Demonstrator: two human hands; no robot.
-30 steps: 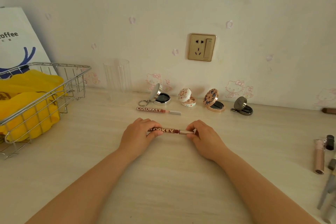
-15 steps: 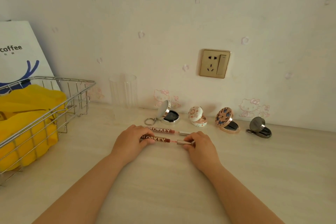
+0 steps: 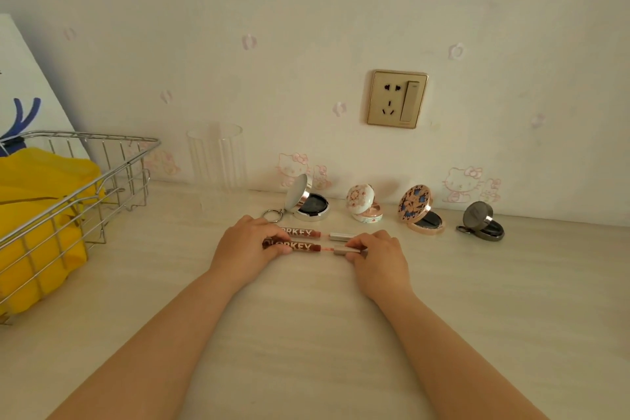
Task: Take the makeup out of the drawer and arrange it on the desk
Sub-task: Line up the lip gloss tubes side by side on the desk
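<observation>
Two hands work mid-desk (image 3: 306, 334): left hand (image 3: 247, 247) grips the near lip gloss (image 3: 300, 246) tube, right hand (image 3: 378, 256) pinches its cap. A second gloss (image 3: 303, 233) lies touching at 12 o'clock; a nudge could roll it out of line.

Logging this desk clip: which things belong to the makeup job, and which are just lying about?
Job: held lip gloss tube, left hand, right hand, second lip gloss tube, four open compacts.
Lying about: wire basket, clear ribbed cup, wall socket.
</observation>
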